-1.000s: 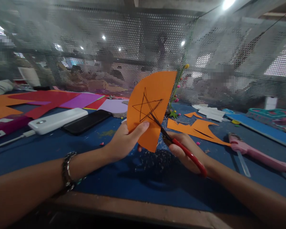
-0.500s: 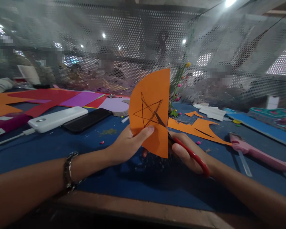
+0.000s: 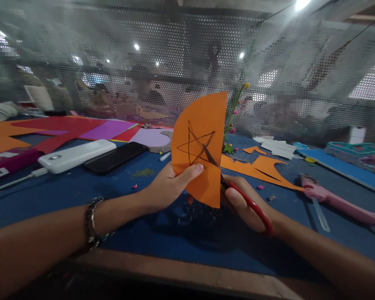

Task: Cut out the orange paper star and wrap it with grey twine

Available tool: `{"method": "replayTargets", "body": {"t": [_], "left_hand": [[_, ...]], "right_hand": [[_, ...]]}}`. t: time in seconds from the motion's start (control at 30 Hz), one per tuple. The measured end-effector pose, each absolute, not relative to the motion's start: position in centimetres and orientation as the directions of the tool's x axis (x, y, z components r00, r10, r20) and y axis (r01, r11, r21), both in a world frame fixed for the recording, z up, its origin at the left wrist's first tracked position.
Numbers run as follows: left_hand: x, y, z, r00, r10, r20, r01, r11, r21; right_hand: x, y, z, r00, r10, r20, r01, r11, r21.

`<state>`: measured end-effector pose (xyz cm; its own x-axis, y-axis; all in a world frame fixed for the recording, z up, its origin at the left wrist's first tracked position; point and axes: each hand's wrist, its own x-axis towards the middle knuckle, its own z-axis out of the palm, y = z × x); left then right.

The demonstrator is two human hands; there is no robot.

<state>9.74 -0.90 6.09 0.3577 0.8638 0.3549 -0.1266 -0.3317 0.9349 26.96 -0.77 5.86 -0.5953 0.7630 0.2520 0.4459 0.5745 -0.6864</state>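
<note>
My left hand (image 3: 171,185) pinches the lower left of an orange half-round paper (image 3: 203,112), thumb on the front and fingers behind. A star is drawn on it in dark lines. My right hand (image 3: 245,202) is closed round red-handled scissors (image 3: 253,206). One dark blade lies across the front of the paper, its tip inside the star, and the other blade is hidden behind. The scissors enter from the straight right edge, where a cut shows. Both hands are above the blue tabletop (image 3: 137,241).
A white power bank (image 3: 76,156) and a black phone (image 3: 117,157) lie at left, near coloured sheets (image 3: 109,128). Orange scraps (image 3: 256,168), a pink glue gun (image 3: 340,200) and a blue board (image 3: 346,166) are at right. A perforated screen (image 3: 187,50) stands behind.
The upper part of the orange paper has tilted slightly to the right, and the slit at its right edge gapes a little more. Both hands keep their hold and barely move.
</note>
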Motion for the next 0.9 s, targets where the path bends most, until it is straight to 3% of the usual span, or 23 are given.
{"method": "replayTargets", "body": {"t": [0.3, 0.53, 0.9], "left_hand": [[9.0, 0.9, 5.5, 0.249, 0.893, 0.376, -0.166, -0.343, 0.925], [9.0, 0.6, 5.9, 0.156, 0.901, 0.405, -0.023, -0.407, 0.913], [8.7, 0.3, 5.7, 0.276, 0.858, 0.433, 0.051, -0.463, 0.885]], "right_hand": [[27.1, -0.7, 5.6, -0.579, 0.783, 0.227, 0.442, 0.536, -0.719], [27.1, -0.6, 6.1, -0.594, 0.757, 0.273, 0.48, 0.606, -0.634], [27.4, -0.5, 6.1, -0.609, 0.737, 0.292, 0.492, 0.641, -0.59]]}}
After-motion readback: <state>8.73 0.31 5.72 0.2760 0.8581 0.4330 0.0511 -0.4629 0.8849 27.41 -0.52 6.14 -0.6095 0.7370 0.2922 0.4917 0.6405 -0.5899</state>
